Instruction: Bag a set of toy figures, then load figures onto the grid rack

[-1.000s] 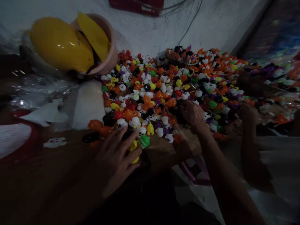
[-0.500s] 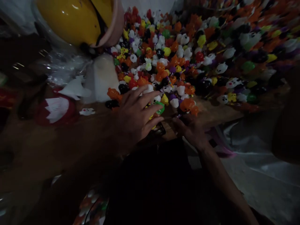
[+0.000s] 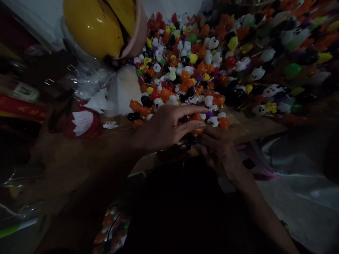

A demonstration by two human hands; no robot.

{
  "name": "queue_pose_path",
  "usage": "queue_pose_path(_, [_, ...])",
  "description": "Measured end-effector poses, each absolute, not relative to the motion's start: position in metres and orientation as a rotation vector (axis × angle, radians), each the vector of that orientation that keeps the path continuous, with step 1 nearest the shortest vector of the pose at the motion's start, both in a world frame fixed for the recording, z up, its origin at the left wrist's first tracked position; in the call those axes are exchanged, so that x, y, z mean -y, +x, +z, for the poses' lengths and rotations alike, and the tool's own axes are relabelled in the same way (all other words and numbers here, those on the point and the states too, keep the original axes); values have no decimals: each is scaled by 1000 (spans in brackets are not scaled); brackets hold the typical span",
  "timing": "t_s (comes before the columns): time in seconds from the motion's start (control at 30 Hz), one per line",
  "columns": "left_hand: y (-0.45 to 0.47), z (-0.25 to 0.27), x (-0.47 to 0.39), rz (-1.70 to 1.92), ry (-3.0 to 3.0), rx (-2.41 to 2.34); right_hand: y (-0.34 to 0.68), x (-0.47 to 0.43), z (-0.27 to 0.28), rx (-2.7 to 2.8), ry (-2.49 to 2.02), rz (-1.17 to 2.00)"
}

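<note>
My left hand (image 3: 169, 123) reaches across the front edge of the pile, palm down. Its thumb and forefinger lie around an orange toy figure (image 3: 197, 132); the thumb crosses in front of the figure. Just right of it, my right hand (image 3: 221, 150) has its fingers curled in beside the figure's lower end. What those fingers hold is hidden in shadow. Beneath the orange figure is a small dark object, too dim to name. A white figure with a black-dotted face (image 3: 212, 121) and a small orange one (image 3: 224, 123) lie just beyond my right hand.
A large heap of small coloured toy figures (image 3: 185, 70) covers the back of the wooden table (image 3: 113, 148). At back left, a pink tub (image 3: 141, 31) holds a yellow, shiny rounded object. A red round item (image 3: 95, 123) with white paper and clear plastic wrap (image 3: 90, 83) lie left.
My left hand has moved right, from spread fingers over the figures to thumb and forefinger around the orange figure. My right hand's fingers have curled in. The view has shifted slightly left.
</note>
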State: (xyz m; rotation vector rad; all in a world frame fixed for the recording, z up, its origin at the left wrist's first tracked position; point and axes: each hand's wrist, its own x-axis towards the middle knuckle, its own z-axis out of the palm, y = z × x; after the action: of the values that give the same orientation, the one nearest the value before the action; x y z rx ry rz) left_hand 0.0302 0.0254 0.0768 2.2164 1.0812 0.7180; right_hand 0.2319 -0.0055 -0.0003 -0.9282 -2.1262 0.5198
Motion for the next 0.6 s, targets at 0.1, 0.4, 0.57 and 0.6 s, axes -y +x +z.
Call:
queue_pose_path(0.1, [33,78,-25,788,2243,-1045,232,8,-3,2058,-966,543])
queue_pose_path(0.4, [42,76,-25,805,2314,-1148,223,9,-33,1740,-1096,850])
queue_pose_path(0.57, [13,66,-1,933,2621,-1477,226,8,-70,1616,-1285,956])
queue_pose_path(0.6, [7,62,7,891,2683,-1519,224,8,-76,1615,-1301,951])
